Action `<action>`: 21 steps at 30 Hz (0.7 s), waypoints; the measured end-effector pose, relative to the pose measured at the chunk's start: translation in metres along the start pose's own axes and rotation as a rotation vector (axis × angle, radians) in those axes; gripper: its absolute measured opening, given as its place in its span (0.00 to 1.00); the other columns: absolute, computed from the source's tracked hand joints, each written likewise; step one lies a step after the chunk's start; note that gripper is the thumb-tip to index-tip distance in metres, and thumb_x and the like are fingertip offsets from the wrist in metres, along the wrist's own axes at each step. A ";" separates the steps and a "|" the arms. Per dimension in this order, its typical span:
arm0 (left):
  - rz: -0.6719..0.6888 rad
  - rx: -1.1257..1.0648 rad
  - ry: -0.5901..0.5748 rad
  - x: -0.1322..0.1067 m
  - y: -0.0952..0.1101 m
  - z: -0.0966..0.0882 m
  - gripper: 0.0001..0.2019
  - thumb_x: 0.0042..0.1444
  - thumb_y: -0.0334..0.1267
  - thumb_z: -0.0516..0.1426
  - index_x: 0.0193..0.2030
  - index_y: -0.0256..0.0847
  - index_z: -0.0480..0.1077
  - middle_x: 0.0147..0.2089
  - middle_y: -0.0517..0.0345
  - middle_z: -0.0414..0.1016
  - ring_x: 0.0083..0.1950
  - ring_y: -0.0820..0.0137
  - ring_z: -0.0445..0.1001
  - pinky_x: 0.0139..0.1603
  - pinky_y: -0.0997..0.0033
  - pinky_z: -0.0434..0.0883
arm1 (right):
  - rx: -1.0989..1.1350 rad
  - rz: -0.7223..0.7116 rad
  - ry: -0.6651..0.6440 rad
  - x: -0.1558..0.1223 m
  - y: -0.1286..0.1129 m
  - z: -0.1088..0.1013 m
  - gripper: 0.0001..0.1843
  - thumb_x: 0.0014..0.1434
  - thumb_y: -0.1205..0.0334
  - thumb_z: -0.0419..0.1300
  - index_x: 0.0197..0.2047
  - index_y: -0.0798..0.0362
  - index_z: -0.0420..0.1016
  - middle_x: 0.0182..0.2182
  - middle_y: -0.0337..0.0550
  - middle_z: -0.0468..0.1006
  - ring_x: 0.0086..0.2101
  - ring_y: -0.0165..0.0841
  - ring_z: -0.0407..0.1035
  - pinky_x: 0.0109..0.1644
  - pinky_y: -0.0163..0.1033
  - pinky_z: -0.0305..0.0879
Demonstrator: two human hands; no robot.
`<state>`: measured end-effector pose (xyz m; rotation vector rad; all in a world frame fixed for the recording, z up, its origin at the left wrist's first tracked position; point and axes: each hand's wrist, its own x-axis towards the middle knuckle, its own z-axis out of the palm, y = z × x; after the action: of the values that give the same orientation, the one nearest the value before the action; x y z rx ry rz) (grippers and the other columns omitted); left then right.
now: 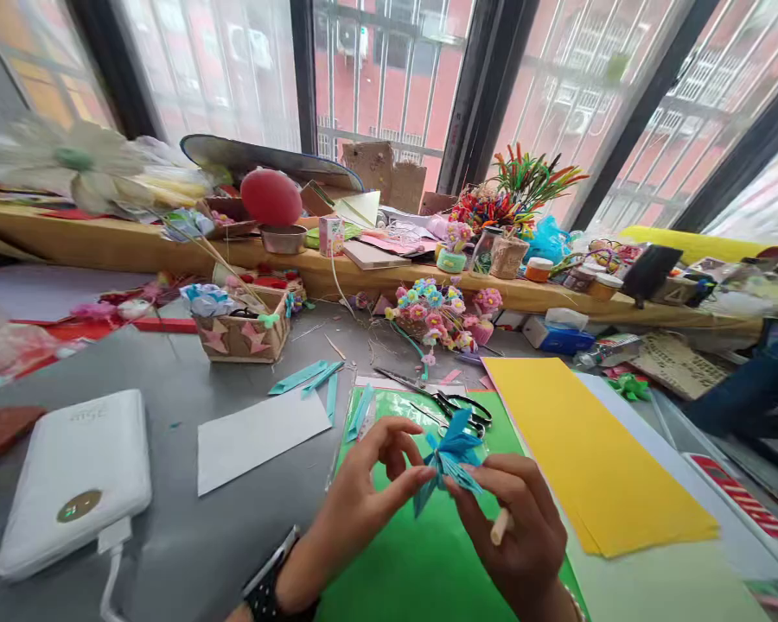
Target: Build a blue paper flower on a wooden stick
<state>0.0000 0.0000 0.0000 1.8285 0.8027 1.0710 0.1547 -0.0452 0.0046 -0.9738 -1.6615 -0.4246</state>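
Observation:
A blue folded-paper flower (457, 449) with fanned petals is held over the green sheet (402, 553). My left hand (373, 488) pinches its left side between thumb and fingers. On the other side, the fingers of my right hand (522, 518) grip the flower's lower petals. A short pale stick (500, 525) also pokes out of my right hand; its kind is unclear. Just behind the flower lie black-handled scissors (470, 410). Blue paper strips (308, 377) rest on the grey table, near a white paper rectangle (263, 439).
A white power bank (81, 475) with a plugged-in cable lies at left. Yellow paper sheets (589, 449) are stacked at right. Behind stand a cardboard box (243, 337) and a bunch of small colourful flowers (431, 315). A crowded ledge (376, 276) runs below the windows.

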 end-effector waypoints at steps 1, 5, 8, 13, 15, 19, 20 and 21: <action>0.034 0.048 0.024 -0.001 0.002 0.000 0.11 0.53 0.38 0.57 0.43 0.42 0.64 0.30 0.63 0.69 0.28 0.74 0.66 0.30 0.74 0.66 | -0.004 0.019 -0.001 -0.001 0.000 0.000 0.02 0.55 0.69 0.59 0.33 0.55 0.68 0.26 0.40 0.69 0.27 0.27 0.66 0.28 0.30 0.65; 0.164 0.157 0.052 -0.002 0.008 -0.001 0.02 0.53 0.33 0.57 0.34 0.41 0.68 0.30 0.61 0.69 0.32 0.72 0.67 0.35 0.72 0.66 | 0.014 0.080 -0.018 -0.002 0.000 0.003 0.02 0.56 0.69 0.58 0.32 0.54 0.67 0.25 0.40 0.68 0.26 0.27 0.65 0.26 0.30 0.65; 0.250 0.162 0.042 -0.002 0.011 0.001 0.02 0.53 0.29 0.56 0.32 0.40 0.68 0.31 0.59 0.71 0.35 0.70 0.69 0.37 0.72 0.66 | 0.054 0.107 -0.042 -0.002 -0.001 0.006 0.02 0.56 0.69 0.58 0.32 0.54 0.68 0.25 0.40 0.69 0.26 0.28 0.66 0.25 0.31 0.65; 0.295 0.199 0.103 -0.002 0.009 0.003 0.04 0.53 0.27 0.56 0.32 0.38 0.68 0.31 0.58 0.71 0.35 0.71 0.70 0.36 0.74 0.67 | 0.081 0.111 -0.075 -0.002 -0.001 0.007 0.03 0.56 0.71 0.57 0.33 0.55 0.70 0.25 0.42 0.70 0.26 0.29 0.66 0.25 0.32 0.65; 0.297 0.214 0.135 -0.003 0.008 0.003 0.04 0.53 0.26 0.56 0.32 0.38 0.67 0.30 0.59 0.70 0.34 0.72 0.70 0.36 0.75 0.68 | 0.087 0.102 -0.092 -0.002 -0.001 0.007 0.04 0.56 0.72 0.56 0.34 0.55 0.71 0.25 0.42 0.70 0.26 0.30 0.66 0.26 0.33 0.65; 0.328 0.259 0.220 -0.004 0.007 0.002 0.07 0.51 0.24 0.57 0.33 0.39 0.66 0.31 0.61 0.70 0.35 0.73 0.70 0.38 0.78 0.67 | 0.107 0.080 -0.140 -0.002 -0.001 0.007 0.08 0.56 0.73 0.56 0.38 0.54 0.72 0.27 0.43 0.71 0.27 0.31 0.67 0.27 0.34 0.67; 0.337 0.265 0.233 -0.004 0.007 0.002 0.07 0.51 0.23 0.57 0.33 0.39 0.66 0.31 0.61 0.70 0.35 0.74 0.70 0.38 0.78 0.67 | 0.115 0.081 -0.146 -0.002 -0.001 0.008 0.09 0.56 0.73 0.56 0.39 0.54 0.72 0.27 0.43 0.71 0.27 0.31 0.67 0.28 0.34 0.67; 0.343 0.268 0.243 -0.004 0.008 0.002 0.08 0.51 0.23 0.57 0.33 0.39 0.66 0.31 0.61 0.69 0.35 0.74 0.70 0.38 0.79 0.67 | 0.122 0.085 -0.151 -0.003 -0.002 0.008 0.10 0.56 0.73 0.55 0.40 0.54 0.71 0.28 0.43 0.71 0.28 0.31 0.67 0.28 0.34 0.67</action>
<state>0.0009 -0.0072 0.0048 2.1423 0.8222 1.4860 0.1487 -0.0417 -0.0001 -1.0007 -1.7525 -0.1944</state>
